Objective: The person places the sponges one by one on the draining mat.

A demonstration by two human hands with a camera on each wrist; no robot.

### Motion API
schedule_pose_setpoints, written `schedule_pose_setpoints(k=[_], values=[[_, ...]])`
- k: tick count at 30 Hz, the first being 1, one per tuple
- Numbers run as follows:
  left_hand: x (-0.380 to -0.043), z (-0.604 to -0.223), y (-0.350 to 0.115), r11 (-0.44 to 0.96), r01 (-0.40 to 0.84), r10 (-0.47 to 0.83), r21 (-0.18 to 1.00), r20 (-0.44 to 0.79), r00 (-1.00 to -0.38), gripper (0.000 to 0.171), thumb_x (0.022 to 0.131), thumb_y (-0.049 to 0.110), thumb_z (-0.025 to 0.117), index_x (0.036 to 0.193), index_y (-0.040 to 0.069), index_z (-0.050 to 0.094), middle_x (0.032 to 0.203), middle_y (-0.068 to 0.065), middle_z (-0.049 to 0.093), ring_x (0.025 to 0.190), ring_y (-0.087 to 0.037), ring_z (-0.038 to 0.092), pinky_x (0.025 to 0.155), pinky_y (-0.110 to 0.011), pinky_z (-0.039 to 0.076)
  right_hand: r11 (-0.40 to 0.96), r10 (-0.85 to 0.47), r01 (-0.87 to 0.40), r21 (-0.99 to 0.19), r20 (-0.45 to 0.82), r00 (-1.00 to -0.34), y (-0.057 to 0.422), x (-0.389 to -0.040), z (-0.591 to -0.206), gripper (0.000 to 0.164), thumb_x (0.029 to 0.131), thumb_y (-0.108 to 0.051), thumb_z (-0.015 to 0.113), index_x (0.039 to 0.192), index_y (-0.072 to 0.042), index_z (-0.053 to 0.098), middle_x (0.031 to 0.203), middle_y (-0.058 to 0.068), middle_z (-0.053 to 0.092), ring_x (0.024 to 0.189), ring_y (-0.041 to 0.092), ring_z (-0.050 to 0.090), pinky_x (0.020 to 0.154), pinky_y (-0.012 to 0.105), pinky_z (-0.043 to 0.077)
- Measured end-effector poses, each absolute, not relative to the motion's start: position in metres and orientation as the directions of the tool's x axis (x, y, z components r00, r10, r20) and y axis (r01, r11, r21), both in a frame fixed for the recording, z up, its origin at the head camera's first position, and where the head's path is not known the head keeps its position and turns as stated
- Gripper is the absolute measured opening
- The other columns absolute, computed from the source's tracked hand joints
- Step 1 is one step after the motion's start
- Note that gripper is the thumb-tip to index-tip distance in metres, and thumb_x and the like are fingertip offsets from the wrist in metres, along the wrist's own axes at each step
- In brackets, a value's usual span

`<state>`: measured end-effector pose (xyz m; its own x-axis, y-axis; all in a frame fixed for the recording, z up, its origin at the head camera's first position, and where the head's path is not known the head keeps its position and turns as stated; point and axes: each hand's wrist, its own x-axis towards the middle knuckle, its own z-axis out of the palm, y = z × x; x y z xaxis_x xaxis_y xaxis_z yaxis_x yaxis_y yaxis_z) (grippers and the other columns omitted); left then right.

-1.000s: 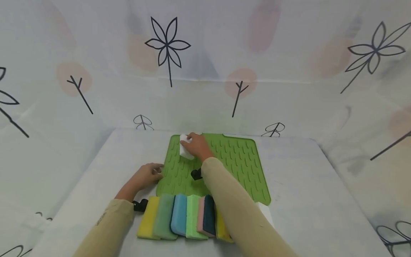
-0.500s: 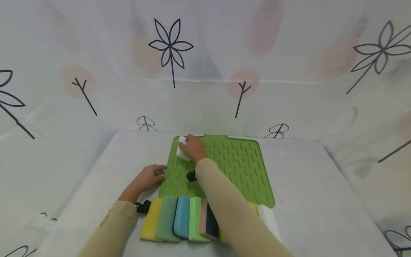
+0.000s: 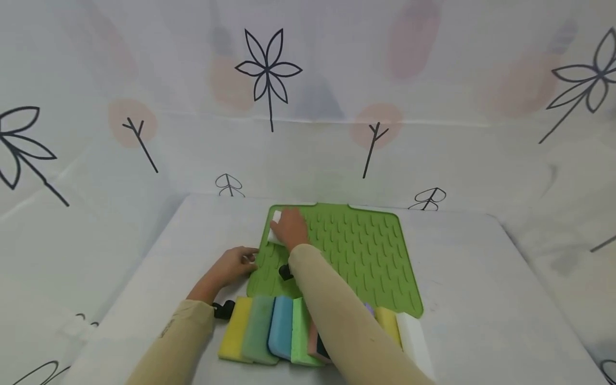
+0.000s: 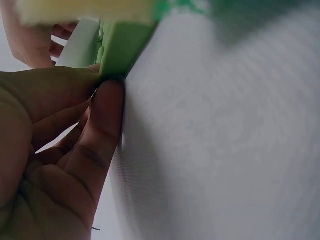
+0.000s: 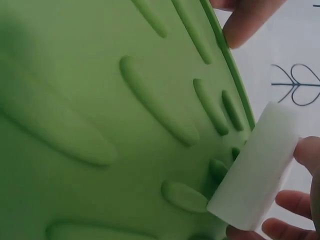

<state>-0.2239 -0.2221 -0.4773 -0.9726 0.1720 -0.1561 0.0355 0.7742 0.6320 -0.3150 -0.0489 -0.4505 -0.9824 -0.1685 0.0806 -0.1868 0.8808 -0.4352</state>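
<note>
A green silicone mat [image 3: 361,251] with raised drop-shaped ridges lies on the white table. Near its far left corner my right hand [image 3: 292,227] grips a white block sponge [image 5: 257,167], which stands over the ridges close to the mat's left edge. In the head view that hand covers much of the sponge. My left hand [image 3: 236,264] is at the mat's left edge, and the left wrist view shows its thumb and a finger [image 4: 102,120] pinching the rim.
A row of coloured sponges stands along the mat's near side: yellow [image 3: 236,329], grey-green [image 3: 260,329], blue [image 3: 282,327], bright green [image 3: 300,334], and others partly behind my right sleeve [image 3: 356,326]. A white block [image 3: 413,339] ends the row at right. Patterned cloth surrounds the table.
My right hand has moved the white sponge left across the mat, closer to its left edge. The left hand stays at the rim. The head view has turned slightly left.
</note>
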Motion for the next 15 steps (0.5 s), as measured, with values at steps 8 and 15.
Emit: schedule_pose_setpoints(k=[8,15], values=[[-0.2222,-0.4792,-0.2194,0.772,0.046,0.180,0.634,-0.149,-0.972,0.047,0.088,0.016,0.067,0.133,0.007,0.058,0.112,-0.008,0.067,0.099,-0.020,0.064,0.084,-0.038,0.053,0.931,-0.161,-0.164,-0.326,0.036,-0.986,-0.0553,-0.3107,-0.4521,0.040,0.096,-0.040,0.054,0.109,-0.003,0.066,0.115,0.016,0.059,0.085,0.024,0.062,0.062,0.035,0.054],[-0.2241,-0.4782,-0.2214,0.784,0.070,0.187,0.617,-0.127,-0.974,0.048,0.088,0.017,0.067,0.134,0.007,0.057,0.112,-0.009,0.067,0.100,-0.021,0.064,0.085,-0.040,0.053,0.938,-0.190,-0.186,-0.292,0.016,-0.982,-0.0564,-0.3108,-0.4504,0.041,0.097,-0.039,0.054,0.110,-0.003,0.067,0.120,0.017,0.056,0.090,0.024,0.061,0.068,0.035,0.055]])
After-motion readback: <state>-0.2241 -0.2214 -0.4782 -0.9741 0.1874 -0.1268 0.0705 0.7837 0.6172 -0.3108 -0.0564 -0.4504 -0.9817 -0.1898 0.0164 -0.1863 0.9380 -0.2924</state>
